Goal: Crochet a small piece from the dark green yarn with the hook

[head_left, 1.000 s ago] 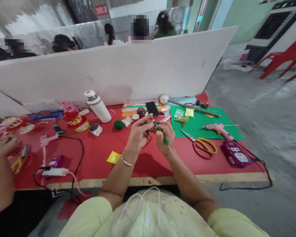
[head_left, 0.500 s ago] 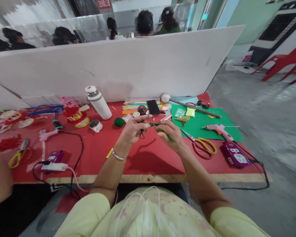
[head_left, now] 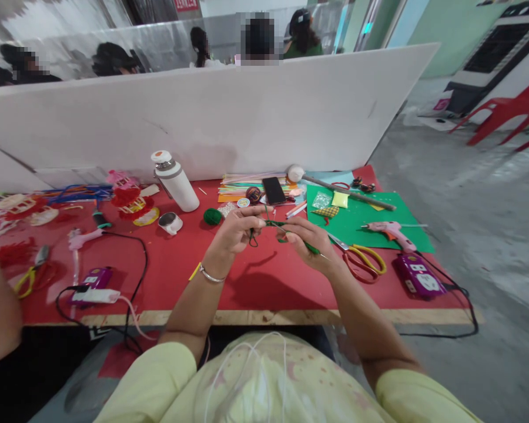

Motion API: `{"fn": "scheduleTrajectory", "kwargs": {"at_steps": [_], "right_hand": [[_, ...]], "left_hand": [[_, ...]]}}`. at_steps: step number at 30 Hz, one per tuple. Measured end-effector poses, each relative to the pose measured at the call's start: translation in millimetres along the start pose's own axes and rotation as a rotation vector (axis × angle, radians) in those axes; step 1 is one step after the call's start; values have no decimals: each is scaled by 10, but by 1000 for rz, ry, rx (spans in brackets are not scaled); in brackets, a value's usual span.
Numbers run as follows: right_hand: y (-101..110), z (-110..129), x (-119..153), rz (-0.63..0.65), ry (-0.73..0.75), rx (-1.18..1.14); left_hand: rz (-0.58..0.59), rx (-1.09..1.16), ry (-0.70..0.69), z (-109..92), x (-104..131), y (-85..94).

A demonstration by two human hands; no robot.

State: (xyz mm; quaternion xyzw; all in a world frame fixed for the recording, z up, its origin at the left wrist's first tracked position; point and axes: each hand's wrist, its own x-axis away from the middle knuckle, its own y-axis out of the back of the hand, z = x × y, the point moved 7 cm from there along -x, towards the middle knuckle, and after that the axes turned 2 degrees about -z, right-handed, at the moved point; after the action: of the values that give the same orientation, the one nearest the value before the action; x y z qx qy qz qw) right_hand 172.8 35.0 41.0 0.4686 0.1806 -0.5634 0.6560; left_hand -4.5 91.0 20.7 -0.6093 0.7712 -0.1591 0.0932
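Over the red table, my left hand (head_left: 238, 231) pinches a small piece of dark green crochet (head_left: 271, 223), a strand of yarn running up over the forefinger and a loop dangling below. A metal bracelet circles that wrist. My right hand (head_left: 306, 239) is closed around a crochet hook with a green handle (head_left: 312, 248); its thin metal shaft points at the crochet piece, where the fingers partly hide it. Left of my hands lies a ball of green yarn (head_left: 212, 217). Scissors with red and yellow handles (head_left: 362, 261) lie right of my right hand.
A white thermos (head_left: 176, 185) and its cup (head_left: 170, 223) stand to the left. A phone (head_left: 274, 191) lies ahead. Rightward are a pink glue gun (head_left: 392, 232) and a purple power strip (head_left: 418, 275). A white board (head_left: 247, 120) walls the back; a person's arm (head_left: 0, 299) is at left.
My right hand has turned slightly and closed further over the hook's handle, so less of it shows. My left hand keeps its hold on the crochet piece. The view has shifted very slightly.
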Motion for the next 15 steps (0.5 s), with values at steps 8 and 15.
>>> {"fn": "scheduleTrajectory", "kwargs": {"at_steps": [8, 15], "right_hand": [[-130, -258, 42, 17, -489, -628], [-485, -425, 129, -328, -720, -897]], "left_hand": [[68, 55, 73, 79, 24, -116], [-26, 21, -168, 115, 29, -360]]}}
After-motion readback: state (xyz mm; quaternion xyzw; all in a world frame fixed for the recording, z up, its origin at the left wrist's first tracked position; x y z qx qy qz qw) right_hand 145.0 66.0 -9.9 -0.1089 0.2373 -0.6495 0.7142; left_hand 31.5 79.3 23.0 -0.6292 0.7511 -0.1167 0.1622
